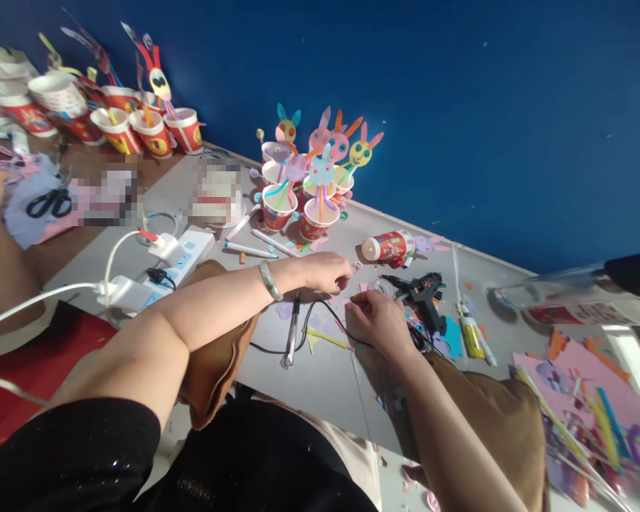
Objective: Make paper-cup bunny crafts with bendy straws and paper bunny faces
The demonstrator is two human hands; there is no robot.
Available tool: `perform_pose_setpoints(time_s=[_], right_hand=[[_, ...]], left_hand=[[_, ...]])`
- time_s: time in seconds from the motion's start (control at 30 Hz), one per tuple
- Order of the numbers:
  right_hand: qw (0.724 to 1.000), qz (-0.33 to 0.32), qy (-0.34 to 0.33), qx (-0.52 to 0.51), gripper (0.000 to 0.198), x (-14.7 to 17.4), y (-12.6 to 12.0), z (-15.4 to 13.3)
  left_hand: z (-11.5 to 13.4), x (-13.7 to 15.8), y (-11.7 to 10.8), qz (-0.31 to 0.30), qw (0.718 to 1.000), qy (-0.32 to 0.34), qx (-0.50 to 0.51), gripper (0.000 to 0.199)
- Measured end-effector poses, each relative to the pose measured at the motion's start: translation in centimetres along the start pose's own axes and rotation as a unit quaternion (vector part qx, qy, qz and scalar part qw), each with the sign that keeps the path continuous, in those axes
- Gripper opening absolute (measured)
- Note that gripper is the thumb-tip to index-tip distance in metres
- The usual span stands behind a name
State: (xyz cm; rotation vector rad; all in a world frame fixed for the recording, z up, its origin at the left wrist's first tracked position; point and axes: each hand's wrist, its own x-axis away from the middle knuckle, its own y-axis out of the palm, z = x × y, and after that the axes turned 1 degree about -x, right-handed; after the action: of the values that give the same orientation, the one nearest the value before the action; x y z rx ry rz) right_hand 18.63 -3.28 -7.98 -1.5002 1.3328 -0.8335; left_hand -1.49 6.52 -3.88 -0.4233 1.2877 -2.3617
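My left hand (328, 273), with a bangle at its wrist, hovers over the middle of the table, fingers curled. Facing it, my right hand (381, 321) has its fingers bent together low over small paper scraps. What either hand pinches, if anything, is hidden or too small to name. Just right of my right hand lies a black glue gun (427, 302). Behind the hands, a red paper cup (392, 247) rests on its side. A pen (292, 334) and a yellow strip (328, 338) lie nearer me, beside a black cable (267, 349).
Paper cups with bunny faces (320, 213) stand at the blue wall. On the left are a power strip (184, 263), more cups (186, 131) and scissors (48, 203). A clear bottle (570, 299), a glue tube (472, 334) and pink paper (576, 370) are on the right.
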Motion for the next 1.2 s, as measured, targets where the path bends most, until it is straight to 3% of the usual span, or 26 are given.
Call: perform_pose_setpoints(time_s=[0.13,0.3,0.4,0.53,0.6,0.7,0.93,1.2], right_hand=[[1.000,-0.003,-0.001,0.014,0.024,0.0,0.3,-0.3],[1.000,-0.003,-0.010,0.015,0.020,0.1,0.5,-0.4],[0.992,0.068,-0.069,0.082,0.022,0.4,0.2,-0.5],[0.947,0.144,-0.189,0.217,0.025,0.7,-0.6,-0.7],[0.932,0.134,-0.241,0.236,0.027,0.8,-0.7,-0.8],[0.931,0.099,-0.275,0.218,0.026,0.9,-0.7,-0.7],[0.954,0.029,-0.253,0.159,0.021,1.4,-1.0,-0.2],[0.962,-0.008,-0.236,0.134,0.020,1.8,-1.8,-0.2]], left_hand=[[0.5,0.1,0.1,-0.059,0.996,-0.001,-0.061,0.017],[0.7,0.2,0.2,-0.070,0.993,0.000,-0.092,0.020],[0.7,0.3,0.3,-0.072,0.993,0.003,-0.096,0.020],[1.0,0.4,0.3,-0.077,0.993,0.006,-0.092,0.021],[1.2,0.5,0.1,-0.081,0.993,-0.003,-0.084,0.021],[1.6,0.6,-0.1,-0.082,0.994,-0.010,-0.074,0.019],[1.3,0.4,0.3,-0.090,0.993,-0.002,-0.078,0.015],[1.0,-0.3,1.2,0.049,0.984,0.069,-0.157,0.014]])
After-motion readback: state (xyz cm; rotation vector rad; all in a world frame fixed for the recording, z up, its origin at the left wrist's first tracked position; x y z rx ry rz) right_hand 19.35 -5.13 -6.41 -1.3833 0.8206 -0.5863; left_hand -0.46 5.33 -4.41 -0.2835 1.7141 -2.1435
